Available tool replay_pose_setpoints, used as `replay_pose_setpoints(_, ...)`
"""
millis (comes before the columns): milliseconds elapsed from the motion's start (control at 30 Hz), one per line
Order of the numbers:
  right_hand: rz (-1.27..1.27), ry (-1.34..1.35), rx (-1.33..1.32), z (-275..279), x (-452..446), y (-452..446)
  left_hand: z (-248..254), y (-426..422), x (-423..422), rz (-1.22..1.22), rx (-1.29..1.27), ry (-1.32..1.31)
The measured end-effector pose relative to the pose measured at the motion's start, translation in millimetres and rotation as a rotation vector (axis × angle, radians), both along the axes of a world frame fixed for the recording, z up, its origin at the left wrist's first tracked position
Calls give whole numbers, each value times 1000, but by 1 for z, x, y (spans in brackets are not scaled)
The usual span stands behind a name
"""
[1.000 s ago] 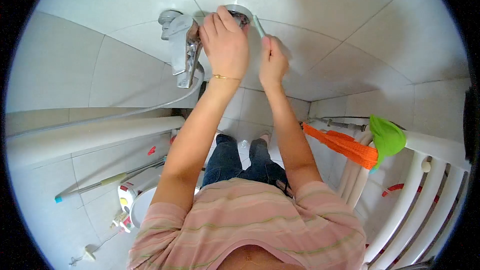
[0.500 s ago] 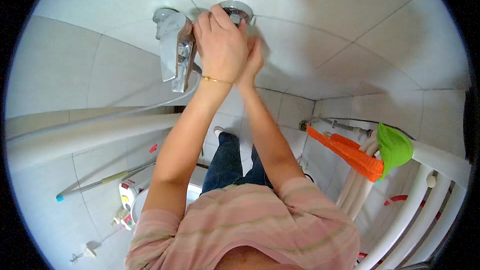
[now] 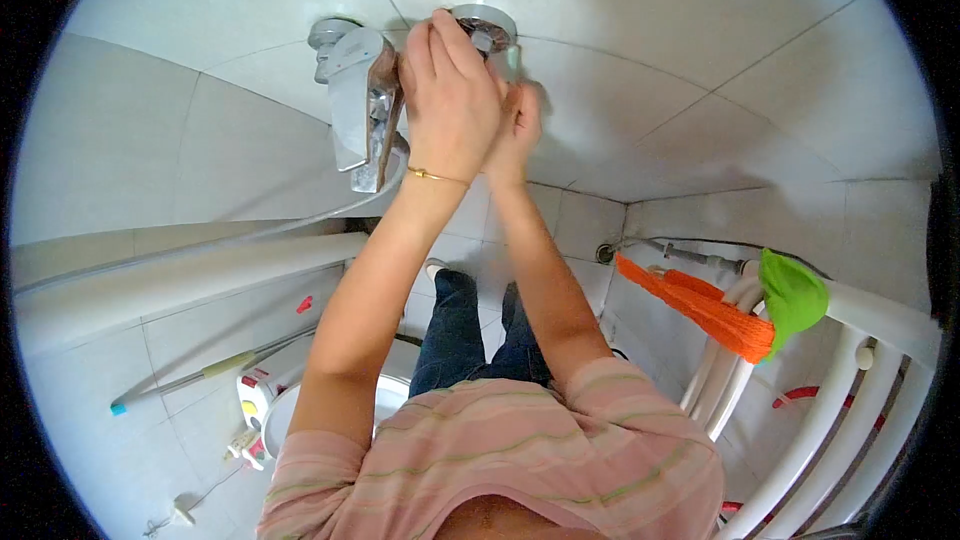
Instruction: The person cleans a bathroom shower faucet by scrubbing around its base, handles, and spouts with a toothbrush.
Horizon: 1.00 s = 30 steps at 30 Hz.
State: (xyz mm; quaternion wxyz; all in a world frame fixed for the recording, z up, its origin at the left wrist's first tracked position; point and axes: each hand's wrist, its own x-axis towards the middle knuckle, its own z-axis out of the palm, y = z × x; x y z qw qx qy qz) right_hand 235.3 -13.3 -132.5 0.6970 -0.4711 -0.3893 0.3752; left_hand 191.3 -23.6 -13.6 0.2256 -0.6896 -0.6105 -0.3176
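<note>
Closest to my view, I saw the pink striped shirt (image 3: 520, 440) and, beyond its hem, the blue jeans (image 3: 455, 335). To the right stood a white radiator (image 3: 850, 440), with an orange cloth (image 3: 700, 310) and a green cloth (image 3: 793, 295) draped at its upper left end. On the left, a thin hose (image 3: 290, 225) ran up to the mixer tap.

Farther out, both arms reached toward the tiled wall (image 3: 650, 10). I had the left hand (image 3: 450, 105), a gold bracelet (image 3: 436, 176) at its wrist, just right of the mixer tap (image 3: 358, 90), its fingers close together and pointing to the wall; its palm was turned from me, so I could not tell what it gripped. The right hand (image 3: 515, 130) was partly behind it, narrowly closed around a slim pale green tool (image 3: 513, 58), of which I could make out only a blurred end. That end lay just beside the near right edge of the round metal flange (image 3: 487, 18), which sat against the wall beyond the fingertips, to the right of the mixer tap.
</note>
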Motion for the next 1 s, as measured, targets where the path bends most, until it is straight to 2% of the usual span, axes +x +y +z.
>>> replay_pose_setpoints(200,22,-429,181,10,35,10,-9,-21,1,-88,-5,-30)
replay_pose_setpoints(333,79,-457,140,18,36,11,-10,-29,5,-133,-19,-114)
replay_pose_setpoints(400,-46,-657,137,13,36,8,-11,-32,4,-141,-6,-116)
replay_pose_setpoints(633,-129,-689,151,6,32,8,-8,-31,3,-178,-25,-163)
replay_pose_setpoints(733,-171,-682,297,8,39,1,-6,-43,-3,-217,-49,-248)
replay_pose_setpoints(800,-147,-831,246,16,50,5,-10,-53,-6,-252,-51,-299)
replay_pose_setpoints(867,-120,-877,222,31,60,1,-31,-65,-7,-312,-42,-451)
replay_pose_setpoints(933,-87,-931,195,37,67,-7,-41,-60,7,-249,-31,-526)
replay_pose_setpoints(1000,-50,-1007,224,40,72,-11,-53,-43,18,-235,-316,-1292)
